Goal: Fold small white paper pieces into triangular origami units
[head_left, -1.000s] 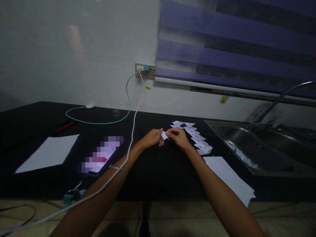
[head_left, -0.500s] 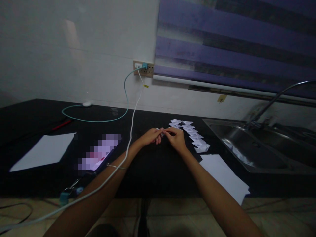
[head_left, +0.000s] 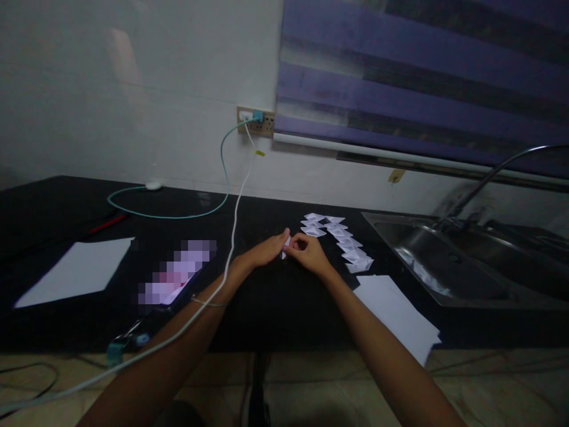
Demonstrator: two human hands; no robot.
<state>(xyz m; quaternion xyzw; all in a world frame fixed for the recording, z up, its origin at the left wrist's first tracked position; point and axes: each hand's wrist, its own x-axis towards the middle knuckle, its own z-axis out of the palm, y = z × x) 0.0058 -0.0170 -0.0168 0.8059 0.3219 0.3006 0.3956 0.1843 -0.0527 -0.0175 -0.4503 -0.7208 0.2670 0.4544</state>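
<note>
A small folded piece of white paper (head_left: 284, 254) stands between my two hands, a little above the dark counter. The thumb and fingers of my right hand (head_left: 310, 254) pinch its right side. My left hand (head_left: 269, 249) holds it from the left, fingers pressed together; part of the paper is hidden behind them. Just beyond my right hand lie folded white paper pieces (head_left: 349, 240), several of them overlapping in two short rows. Beside my right forearm rests a stack of white paper sheets (head_left: 393, 311).
At left are a white sheet (head_left: 77, 273) and a phone (head_left: 178, 279) with its screen lit and blurred. A white cable (head_left: 234, 237) runs from the wall socket (head_left: 269, 123) across my left forearm. A steel sink (head_left: 457, 267) with a tap (head_left: 484, 178) is at right.
My hands have turned the folded paper, so more of it shows, pointing upright. My right fingers have shifted slightly left and lower. The whole view has moved a little.
</note>
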